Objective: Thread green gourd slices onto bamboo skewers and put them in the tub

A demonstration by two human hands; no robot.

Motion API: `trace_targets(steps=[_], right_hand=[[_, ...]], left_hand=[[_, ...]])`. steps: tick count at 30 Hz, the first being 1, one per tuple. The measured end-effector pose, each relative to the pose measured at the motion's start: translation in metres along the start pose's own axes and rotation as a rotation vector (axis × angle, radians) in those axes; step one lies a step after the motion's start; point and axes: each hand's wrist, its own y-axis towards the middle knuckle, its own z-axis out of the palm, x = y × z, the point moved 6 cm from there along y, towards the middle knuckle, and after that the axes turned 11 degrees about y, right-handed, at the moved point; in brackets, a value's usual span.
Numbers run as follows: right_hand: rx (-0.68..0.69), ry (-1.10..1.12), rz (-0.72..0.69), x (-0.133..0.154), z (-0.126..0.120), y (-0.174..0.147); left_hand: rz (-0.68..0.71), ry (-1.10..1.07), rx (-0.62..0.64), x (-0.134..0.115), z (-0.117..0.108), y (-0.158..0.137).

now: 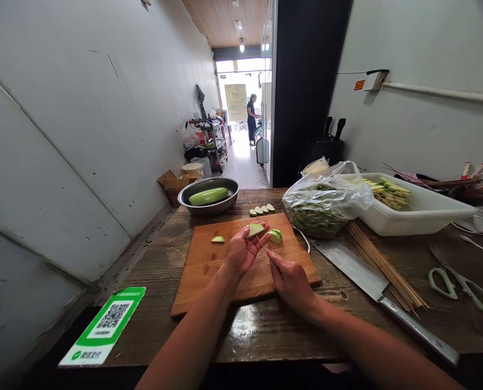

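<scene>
Above the wooden cutting board [208, 271], my left hand [242, 253] holds a pale green zucchini slice [255, 230] between thumb and fingers, palm turned up. My right hand [290, 276] pinches a thin bamboo skewer [261, 240], whose far end meets the slice. How deep it goes in cannot be seen. A small stack of zucchini slices [274, 236] lies on the board just beyond my hands. One single slice [218, 239] rests to the left. Several more slices [262, 209] form a row on the table behind the board.
A metal bowl [233, 196] with a whole zucchini [208, 196] stands back left. To the right are a cleaver [355, 268], bamboo skewers [387, 268], scissors [464, 281], a plastic bag of greens [322, 211] and a white tub [420, 219]. A QR-code card [107, 325] lies front left. A person [251, 119] stands far off.
</scene>
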Motion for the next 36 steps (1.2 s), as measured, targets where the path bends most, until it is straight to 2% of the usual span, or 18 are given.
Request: trace_targets(steps=[10,14,20,23,25,28,31,33,36], right_hand=[[-0.033,-0.097,-0.009,-0.002,0.002,0.002],[-0.094,-0.078,-0.006,-0.005,-0.005,0.009],[-0.153,-0.031,0.081,-0.015,-0.014,0.016],[-0.18,-0.019,0.116,-0.017,-0.021,0.019],[-0.223,0.019,0.15,-0.021,-0.03,0.023],[-0.38,0.07,0.23,-0.033,-0.053,0.026],[-0.502,0.096,0.288,-0.047,-0.07,0.028],[-0.52,0.101,0.302,-0.054,-0.073,0.029],[-0.51,0.096,0.3,-0.059,-0.072,0.03]], left_hand=[[0.034,0.052,0.057,0.001,0.007,-0.006],[0.012,0.141,0.087,0.014,0.015,-0.011],[-0.015,0.209,0.168,0.038,0.029,-0.018],[-0.048,0.189,0.15,0.04,0.031,-0.017],[-0.029,0.223,0.089,0.033,0.026,-0.014],[0.169,0.499,-0.04,0.006,0.014,-0.008],[0.438,1.063,-0.069,-0.011,0.016,-0.005],[0.523,1.422,-0.044,-0.004,0.023,-0.002],[0.513,1.803,-0.087,0.015,0.03,0.005]])
